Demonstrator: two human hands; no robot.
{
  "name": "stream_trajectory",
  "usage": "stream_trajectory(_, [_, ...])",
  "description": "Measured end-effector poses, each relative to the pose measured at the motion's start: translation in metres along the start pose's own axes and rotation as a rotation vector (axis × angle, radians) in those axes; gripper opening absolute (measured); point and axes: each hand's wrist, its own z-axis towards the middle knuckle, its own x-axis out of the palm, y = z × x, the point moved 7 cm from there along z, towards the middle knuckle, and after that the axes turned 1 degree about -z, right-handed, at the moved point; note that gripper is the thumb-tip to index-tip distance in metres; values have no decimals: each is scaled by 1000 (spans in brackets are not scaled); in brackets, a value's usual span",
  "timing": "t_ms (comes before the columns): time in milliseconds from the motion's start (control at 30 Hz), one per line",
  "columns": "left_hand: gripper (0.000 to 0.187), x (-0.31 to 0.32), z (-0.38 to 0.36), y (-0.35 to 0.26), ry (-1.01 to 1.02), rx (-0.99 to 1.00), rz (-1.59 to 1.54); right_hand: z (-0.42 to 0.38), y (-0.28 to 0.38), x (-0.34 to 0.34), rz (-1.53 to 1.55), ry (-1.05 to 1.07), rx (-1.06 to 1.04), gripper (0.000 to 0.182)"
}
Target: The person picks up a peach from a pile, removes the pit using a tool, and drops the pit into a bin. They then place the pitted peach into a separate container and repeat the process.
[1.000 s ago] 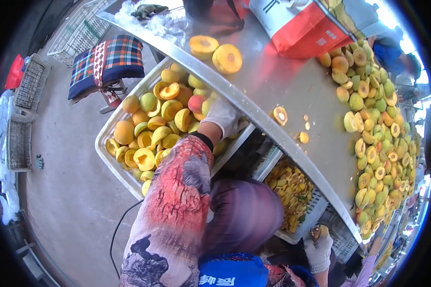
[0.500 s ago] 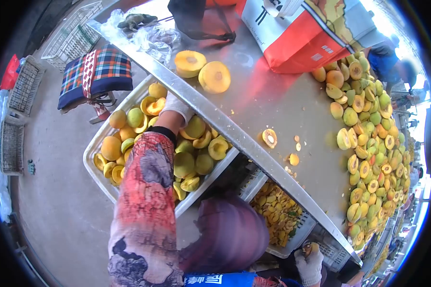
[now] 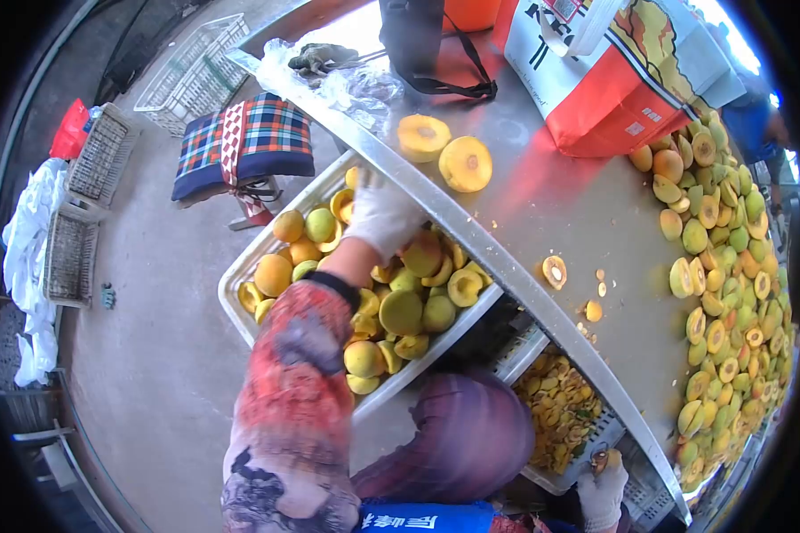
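Observation:
My left hand [image 3: 384,215], in a white glove, reaches into a white plastic crate [image 3: 233,286] of yellow-green peaches [image 3: 401,312], whole-looking ones and halves. Motion smears its fingers, so whether they grip a peach cannot be told. Low on the right, my right hand [image 3: 603,493] is also gloved; its fingers are closed round a small brownish thing that I cannot make out. Beside that hand, a lower crate [image 3: 556,484] holds peach pieces [image 3: 556,413]. Two large cut halves [image 3: 465,163] lie on the metal table [image 3: 524,204] above the left hand.
A long heap of peach halves [image 3: 729,266] covers the table's right side. A red and white bag [image 3: 596,98] and a dark bag [image 3: 413,44] stand at the back. The metal rim [image 3: 471,231] overhangs the crate. A plaid-cushioned stool [image 3: 271,142] and baskets [image 3: 69,253] are on the left.
The whole view has shifted, with the scene now farther right. My left hand shows more fully above the peaches, its fingers blurred. My right hand stays closed low at the right.

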Motion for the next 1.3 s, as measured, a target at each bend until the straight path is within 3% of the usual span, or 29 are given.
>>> stream_trajectory(67, [44, -11, -34, 53, -512, -83, -167, -4, -1, 4, 4, -62, -37, 23])
stream_trajectory(100, [47, -6, -46, 82, -532, -150, -121, -7, -8, 12, -15, -102, -60, 20])
stream_trajectory(200, [53, 19, -98, 143, -465, -262, -89, -8, -18, 17, 20, -96, -21, 18])
stream_trajectory(233, [56, 42, -108, 151, -238, -276, -86, -7, -19, 21, 51, -74, 9, 19])
stream_trajectory(300, [51, 63, -122, 154, -127, -334, -148, 0, -10, 22, -7, -70, 3, 18])
stream_trajectory(467, [41, 64, -114, 152, -170, -436, -162, 4, 2, 23, -130, -60, -33, 18])
stream_trajectory(533, [43, 63, -112, 158, -154, -441, -213, 2, 2, 22, -27, -80, -13, 17])
stream_trajectory(633, [45, 56, -120, 162, -145, -569, -400, 0, -2, 23, -12, -98, -11, 17])
stream_trajectory(733, [45, 58, -140, 167, -353, -766, -929, -2, -8, 27, -57, -66, 3, 17])
stream_trajectory(833, [42, 73, -146, 170, -186, -792, -952, 2, -2, 30, -68, -31, 8, 17])
stream_trajectory(867, [40, 70, -145, 165, -88, -723, -716, 4, 2, 29, -67, -20, 7, 17])
stream_trajectory(967, [41, 40, -143, 160, -77, -661, -185, 6, 8, 26, -59, -7, 36, 17])
stream_trajectory(1033, [40, 35, -146, 163, -255, -638, -263, 4, 2, 26, -59, -32, 13, 18])
stream_trajectory(1100, [48, 27, -140, 147, -465, -376, -74, 2, -2, 28, -72, -37, 3, 19])
stream_trajectory(1167, [55, 72, -136, 151, -351, -357, -102, 3, -2, 29, -94, -38, 3, 21])
stream_trajectory(1300, [65, 78, -144, 132, -262, -294, -47, 3, 0, 27, -83, -54, -12, 22])
